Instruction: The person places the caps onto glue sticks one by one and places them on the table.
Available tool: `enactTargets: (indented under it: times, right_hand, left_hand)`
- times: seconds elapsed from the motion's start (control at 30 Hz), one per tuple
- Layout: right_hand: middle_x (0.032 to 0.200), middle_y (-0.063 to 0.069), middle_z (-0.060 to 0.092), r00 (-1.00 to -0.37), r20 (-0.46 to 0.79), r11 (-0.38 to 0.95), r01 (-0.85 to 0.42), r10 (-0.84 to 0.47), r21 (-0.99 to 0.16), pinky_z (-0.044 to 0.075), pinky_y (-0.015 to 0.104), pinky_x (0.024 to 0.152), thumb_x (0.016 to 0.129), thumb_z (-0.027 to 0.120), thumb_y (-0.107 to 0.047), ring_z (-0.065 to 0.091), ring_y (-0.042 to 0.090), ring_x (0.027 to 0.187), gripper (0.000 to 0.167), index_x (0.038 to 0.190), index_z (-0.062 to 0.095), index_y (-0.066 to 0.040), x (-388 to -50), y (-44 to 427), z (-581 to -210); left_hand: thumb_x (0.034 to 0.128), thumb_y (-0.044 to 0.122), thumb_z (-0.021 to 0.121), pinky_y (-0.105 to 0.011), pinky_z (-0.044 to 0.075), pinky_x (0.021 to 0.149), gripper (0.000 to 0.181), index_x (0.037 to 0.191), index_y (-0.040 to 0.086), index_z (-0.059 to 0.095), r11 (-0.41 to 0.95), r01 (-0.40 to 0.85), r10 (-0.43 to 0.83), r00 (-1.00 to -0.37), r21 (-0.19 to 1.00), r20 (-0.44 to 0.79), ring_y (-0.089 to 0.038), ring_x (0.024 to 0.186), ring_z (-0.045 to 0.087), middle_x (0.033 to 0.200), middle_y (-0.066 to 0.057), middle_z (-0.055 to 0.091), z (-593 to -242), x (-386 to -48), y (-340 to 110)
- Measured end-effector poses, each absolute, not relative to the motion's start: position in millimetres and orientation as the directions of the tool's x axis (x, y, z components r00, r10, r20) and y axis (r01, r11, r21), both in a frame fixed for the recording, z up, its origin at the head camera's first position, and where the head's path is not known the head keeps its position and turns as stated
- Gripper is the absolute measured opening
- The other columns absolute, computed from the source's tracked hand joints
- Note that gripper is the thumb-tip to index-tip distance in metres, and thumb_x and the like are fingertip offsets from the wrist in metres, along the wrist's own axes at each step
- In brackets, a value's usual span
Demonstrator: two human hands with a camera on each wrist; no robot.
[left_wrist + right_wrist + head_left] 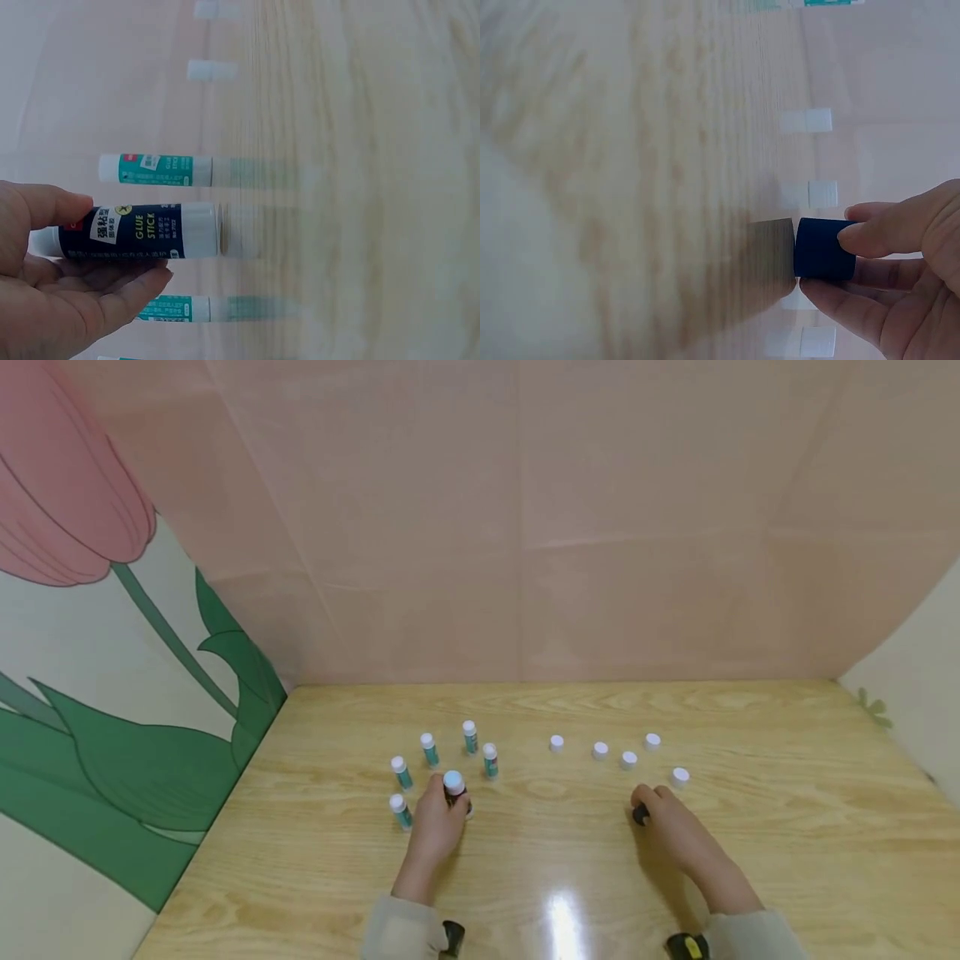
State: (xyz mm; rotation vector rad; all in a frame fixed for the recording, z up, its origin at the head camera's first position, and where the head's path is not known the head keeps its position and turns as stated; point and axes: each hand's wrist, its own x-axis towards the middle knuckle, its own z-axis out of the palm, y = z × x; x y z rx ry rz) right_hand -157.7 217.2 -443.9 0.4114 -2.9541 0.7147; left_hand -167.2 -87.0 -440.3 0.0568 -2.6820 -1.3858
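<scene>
My left hand [437,822] grips a dark-labelled glue stick [150,231] with a whitish top and a white base. It stands upright, its base at or just above the tabletop; I cannot tell which. Around that hand stand several smaller teal glue sticks [491,762] with white tops, some to its left and some behind. Farther right, my right hand [671,827] pinches a dark blue cap [823,249] between thumb and fingers, at or close above the table. Just beyond it lies a white cap [680,777], one of several spread in a loose group.
The wooden table [555,843] reaches back to a pinkish backdrop [517,527]. A panel with a painted tulip [67,468] borders its left side, and a pale wall [915,693] stands on the right. Light glares on the front of the tabletop.
</scene>
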Motion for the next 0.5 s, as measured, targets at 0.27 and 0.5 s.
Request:
enactTargets:
  times: [0.27,0.5]
  right_hand:
    - [0.078,0.012,0.047,-0.954,0.165,0.846,-0.298,-0.25,-0.442,0.044,0.038,0.057,0.072,0.055,0.012,0.051,0.025,0.069,0.022,0.087,0.049,-0.003,-157.1,217.0,-445.0]
    - [0.08,0.013,0.05,-0.951,0.165,0.83,-0.31,-0.263,-0.463,0.045,0.041,0.062,0.072,0.057,0.013,0.053,0.029,0.076,0.022,0.088,0.05,-0.001,-157.3,216.0,-446.2]
  left_hand:
    - [0.0852,0.011,0.053,-0.038,0.042,0.08,0.019,0.101,0.002,0.046,0.571,0.035,-0.052,-0.996,0.82,0.079,-0.024,0.099,0.05,0.104,-0.014,0.054,-439.0,-165.1,-88.1]
    - [0.0868,0.013,0.051,-0.04,0.039,0.084,0.022,0.105,0.004,0.046,0.548,0.007,-0.036,-0.999,0.837,0.032,-0.025,0.106,0.046,0.111,-0.014,0.051,-435.1,-162.7,-87.5]
